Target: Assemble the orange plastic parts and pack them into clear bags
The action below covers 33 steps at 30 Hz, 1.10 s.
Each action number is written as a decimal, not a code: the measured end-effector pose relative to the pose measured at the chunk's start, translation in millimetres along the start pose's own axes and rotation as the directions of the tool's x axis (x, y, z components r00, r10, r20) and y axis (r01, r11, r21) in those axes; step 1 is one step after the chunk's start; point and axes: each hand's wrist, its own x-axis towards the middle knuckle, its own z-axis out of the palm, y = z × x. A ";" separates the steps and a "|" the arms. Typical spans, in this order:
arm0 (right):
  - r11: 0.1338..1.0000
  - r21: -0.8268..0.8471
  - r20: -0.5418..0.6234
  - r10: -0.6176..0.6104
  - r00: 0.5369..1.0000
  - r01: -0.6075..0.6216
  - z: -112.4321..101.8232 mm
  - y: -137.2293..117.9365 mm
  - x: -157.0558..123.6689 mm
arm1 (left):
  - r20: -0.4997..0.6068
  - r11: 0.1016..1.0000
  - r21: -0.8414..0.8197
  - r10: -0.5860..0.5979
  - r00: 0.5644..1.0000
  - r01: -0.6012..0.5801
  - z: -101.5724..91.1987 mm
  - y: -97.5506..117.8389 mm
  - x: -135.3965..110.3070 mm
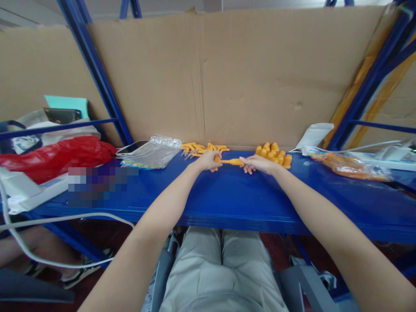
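Crosswise between fingers (249,168), orange piece (232,161)

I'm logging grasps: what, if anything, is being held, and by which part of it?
An orange piece: the left grip holds the end beside its ridged stretch; the right grip, the opposite end.

Two hands (208,160) (259,164); two orange heaps (196,149) (271,152); one tabletop (238,193).

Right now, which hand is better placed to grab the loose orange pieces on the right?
Your right hand, probably: it's beside those loose orange pieces, while your left hand is farther away. Both hold an orange item.
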 end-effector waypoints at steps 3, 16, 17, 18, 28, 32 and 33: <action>1.000 -0.008 -0.001 0.009 1.000 -0.009 0.2 0.8 1.0 | 0.000 1.000 0.003 -0.003 1.000 0.003 0.0 -0.3 0.0; 0.999 0.013 0.009 -0.036 0.999 0.036 -4.3 6.7 3.2 | -0.012 1.000 0.014 0.019 1.000 -0.019 0.5 -2.2 1.1; 0.999 0.006 0.008 -0.038 0.999 0.038 -4.2 7.2 3.6 | -0.016 1.000 0.015 0.021 1.000 -0.021 1.0 -2.5 1.2; 0.999 0.000 0.004 -0.038 0.999 0.038 -4.1 7.7 4.1 | -0.021 1.000 0.016 0.022 1.000 -0.022 1.7 -3.0 1.4; 0.999 -0.011 -0.035 -0.042 0.998 0.042 -2.8 8.2 5.5 | -0.080 0.993 0.113 0.032 0.996 -0.023 7.7 -9.6 4.8; 0.999 -0.008 -0.024 -0.043 0.999 0.043 -3.2 8.7 5.6 | -0.075 0.993 0.122 0.012 0.997 -0.003 7.0 -5.4 2.0; 0.999 -0.006 -0.022 -0.043 0.999 0.043 -3.3 9.0 5.8 | -0.077 0.993 0.121 0.009 0.997 0.001 6.9 -4.4 1.3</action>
